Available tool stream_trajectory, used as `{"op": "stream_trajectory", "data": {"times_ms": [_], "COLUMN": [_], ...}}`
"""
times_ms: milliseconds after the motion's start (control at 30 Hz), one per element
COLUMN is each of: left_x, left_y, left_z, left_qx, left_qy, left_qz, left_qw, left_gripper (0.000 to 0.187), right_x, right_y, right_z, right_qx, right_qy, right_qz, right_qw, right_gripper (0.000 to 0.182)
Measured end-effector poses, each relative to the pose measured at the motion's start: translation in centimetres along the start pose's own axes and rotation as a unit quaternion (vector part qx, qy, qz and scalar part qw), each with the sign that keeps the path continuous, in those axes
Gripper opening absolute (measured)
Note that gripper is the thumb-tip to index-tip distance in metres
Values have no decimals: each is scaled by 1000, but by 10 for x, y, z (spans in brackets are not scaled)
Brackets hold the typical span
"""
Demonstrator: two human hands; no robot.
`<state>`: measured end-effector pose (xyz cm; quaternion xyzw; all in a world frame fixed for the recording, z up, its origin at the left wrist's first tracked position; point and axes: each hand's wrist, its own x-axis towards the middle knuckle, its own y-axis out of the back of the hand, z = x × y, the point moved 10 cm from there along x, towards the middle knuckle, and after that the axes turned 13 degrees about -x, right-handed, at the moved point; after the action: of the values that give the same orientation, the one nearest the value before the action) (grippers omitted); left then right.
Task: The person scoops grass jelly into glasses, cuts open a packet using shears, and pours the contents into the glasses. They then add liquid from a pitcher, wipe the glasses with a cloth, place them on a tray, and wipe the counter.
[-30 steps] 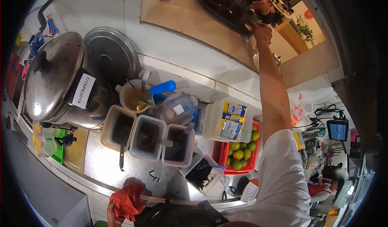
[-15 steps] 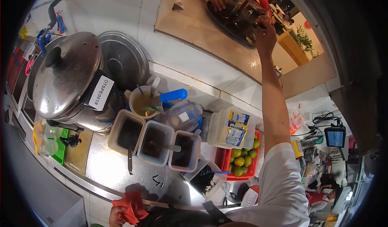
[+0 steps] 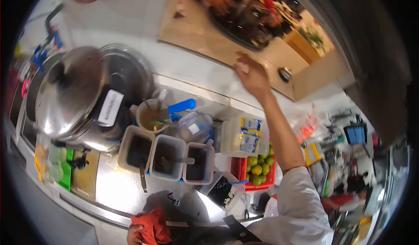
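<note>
My left hand [image 3: 134, 235] is closed on a red cloth [image 3: 152, 227] at the counter's front edge. Extended over the ledge [image 3: 198, 38] of a serving window, my right hand [image 3: 253, 76] is somewhat blurred, with loosely bent fingers and nothing visible in them. Beyond it, apart from my fingers, a dark tray [image 3: 229, 25] carries glass mugs [image 3: 255, 13]. Another person's hand [image 3: 221, 5] is at that tray.
A large lidded pot [image 3: 72, 92] stands at left. Tubs of dark liquid [image 3: 167, 155], a jug [image 3: 150, 116] with a blue-handled utensil, and a red basket [image 3: 271, 177] of green citrus fruit line the steel counter [image 3: 115, 179]. A call bell [image 3: 285, 73] sits on the ledge.
My right hand has left the tray and drawn back toward me and to the left. My left hand, still holding the cloth, has shifted slightly right in view.
</note>
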<state>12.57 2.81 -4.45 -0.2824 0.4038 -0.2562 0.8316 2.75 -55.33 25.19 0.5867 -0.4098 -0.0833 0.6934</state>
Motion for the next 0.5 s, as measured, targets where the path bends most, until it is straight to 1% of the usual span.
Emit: {"op": "stream_trajectory", "data": {"times_ms": [33,100,133,167,200,267,300,333,367,400,500], "left_x": [7,24,28,30,27,11,4,-6,-15,-27,-47], "left_y": [-17,-73,-100,-127,-153,-186,-196,-203,-207,-216,-229], "left_z": [1,-13,-27,-44,-60,-83,-90,-100,-107,-116,-135], "left_qx": [4,15,22,30,38,64,72,80,88,97,124], "left_qy": [-10,-2,27,61,90,130,145,162,176,189,203], "left_qz": [-19,-84,-131,-177,-216,-275,-300,-312,-324,-333,-341], "left_qw": [1000,996,991,982,972,950,940,933,925,919,909], "left_gripper": [57,59,59,60,61,62,63,63,64,65,67], "right_x": [-28,-76,-98,-124,-148,-184,-207,-229,-254,-276,-331], "right_y": [2,4,32,65,103,136,152,182,191,217,252], "right_z": [-1,-8,-25,-32,-11,1,35,60,95,106,153], "right_qx": [40,121,88,96,60,51,140,151,175,128,195], "right_qy": [45,-2,14,13,-20,-63,-122,-140,-241,-244,-258], "right_qz": [72,29,36,95,117,153,164,227,225,267,335], "right_qw": [996,992,995,991,991,985,969,952,928,923,885], "right_gripper": [31,35,35,34,34,34,32,29,28,38,51]}}
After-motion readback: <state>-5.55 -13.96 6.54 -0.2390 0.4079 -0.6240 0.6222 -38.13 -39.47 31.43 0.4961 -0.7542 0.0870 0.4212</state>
